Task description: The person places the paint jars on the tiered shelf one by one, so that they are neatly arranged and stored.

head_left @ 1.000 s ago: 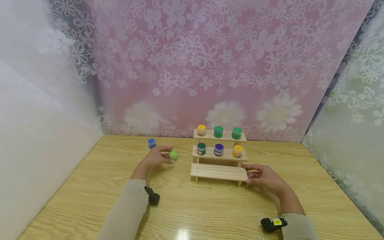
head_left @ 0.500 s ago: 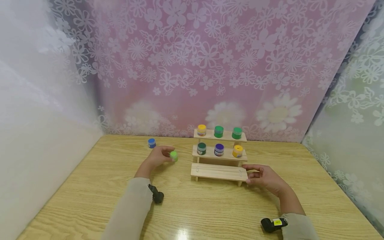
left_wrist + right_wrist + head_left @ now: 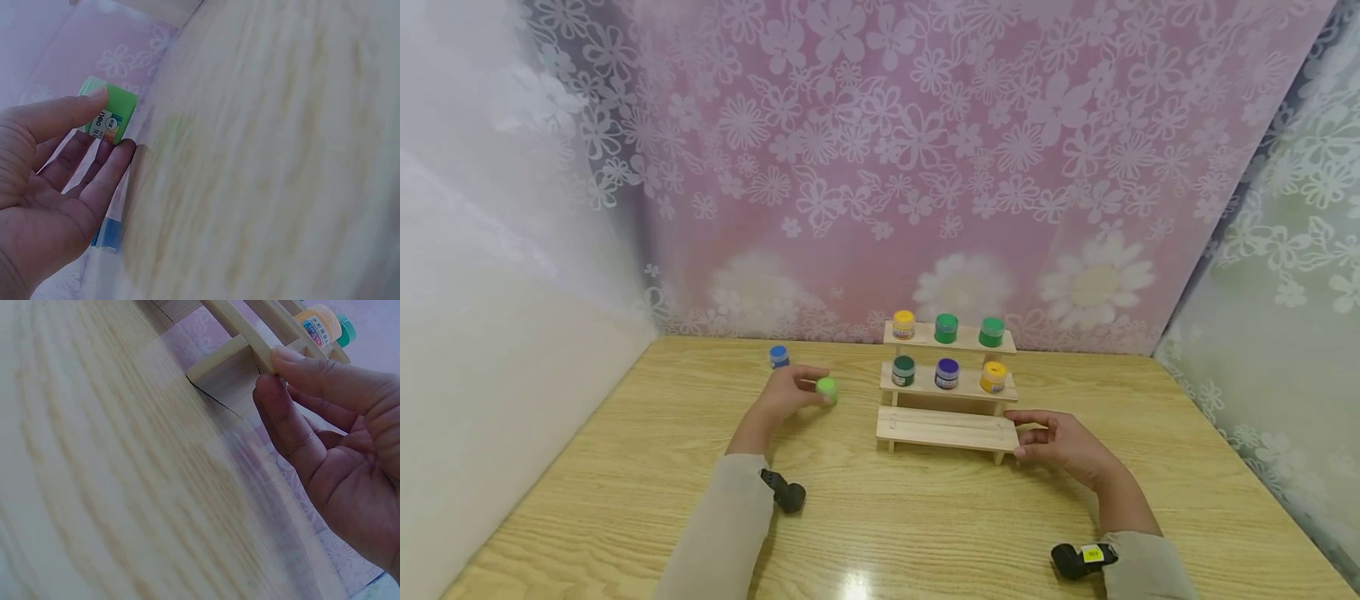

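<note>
My left hand pinches a light green paint jar between thumb and fingers, left of the wooden stand. In the left wrist view this jar shows its printed label, with the thumb across its top edge. My right hand holds the right end of the lowest step of the three-tier wooden stand. The right wrist view has the thumb on the edge of the wooden stand and the index finger just under it. No jar sits on that lowest step.
On the middle step are a dark green jar, a purple jar and a yellow jar. The top step bears another yellow jar and two green jars. A blue jar stands behind my left hand.
My left hand shifted slightly right with the light green jar, then back a little to the left. The right hand and the stand have stayed in place.
</note>
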Demonstrator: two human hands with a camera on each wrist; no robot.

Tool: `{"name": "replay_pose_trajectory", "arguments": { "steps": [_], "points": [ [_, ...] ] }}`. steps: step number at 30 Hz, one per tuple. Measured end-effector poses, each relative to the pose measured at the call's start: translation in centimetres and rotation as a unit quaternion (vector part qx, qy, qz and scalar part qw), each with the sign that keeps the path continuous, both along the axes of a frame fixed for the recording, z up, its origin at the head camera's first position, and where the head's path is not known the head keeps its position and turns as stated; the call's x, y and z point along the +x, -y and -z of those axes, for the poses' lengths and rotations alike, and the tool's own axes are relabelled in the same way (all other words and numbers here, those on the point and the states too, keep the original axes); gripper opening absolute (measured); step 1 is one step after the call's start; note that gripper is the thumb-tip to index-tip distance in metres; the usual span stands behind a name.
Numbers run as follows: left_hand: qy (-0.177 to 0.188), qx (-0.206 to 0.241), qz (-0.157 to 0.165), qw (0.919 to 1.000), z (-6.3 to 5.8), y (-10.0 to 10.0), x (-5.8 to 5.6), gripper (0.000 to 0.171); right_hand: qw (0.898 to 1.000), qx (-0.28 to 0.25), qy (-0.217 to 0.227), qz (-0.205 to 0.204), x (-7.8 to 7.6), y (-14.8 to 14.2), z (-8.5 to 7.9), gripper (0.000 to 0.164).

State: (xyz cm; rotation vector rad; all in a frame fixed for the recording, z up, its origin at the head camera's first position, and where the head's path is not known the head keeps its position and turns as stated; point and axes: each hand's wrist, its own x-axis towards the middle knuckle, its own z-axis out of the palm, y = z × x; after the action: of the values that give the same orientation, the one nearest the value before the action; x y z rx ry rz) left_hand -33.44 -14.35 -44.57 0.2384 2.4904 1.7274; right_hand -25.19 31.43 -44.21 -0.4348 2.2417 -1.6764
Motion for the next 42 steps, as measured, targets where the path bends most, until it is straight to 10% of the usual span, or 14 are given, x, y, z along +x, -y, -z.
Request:
{"name": "replay_pose_trajectory", "arguments": {
  "steps": [42],
  "points": [
    [-0.061, 0.020, 0.079, 0.9948, -4.1, -2.1, 3.0, 0.042, 1.000, -0.003, 0.004, 0.010, 0.0, 0.0, 0.0, 0.071]
  ]
}}
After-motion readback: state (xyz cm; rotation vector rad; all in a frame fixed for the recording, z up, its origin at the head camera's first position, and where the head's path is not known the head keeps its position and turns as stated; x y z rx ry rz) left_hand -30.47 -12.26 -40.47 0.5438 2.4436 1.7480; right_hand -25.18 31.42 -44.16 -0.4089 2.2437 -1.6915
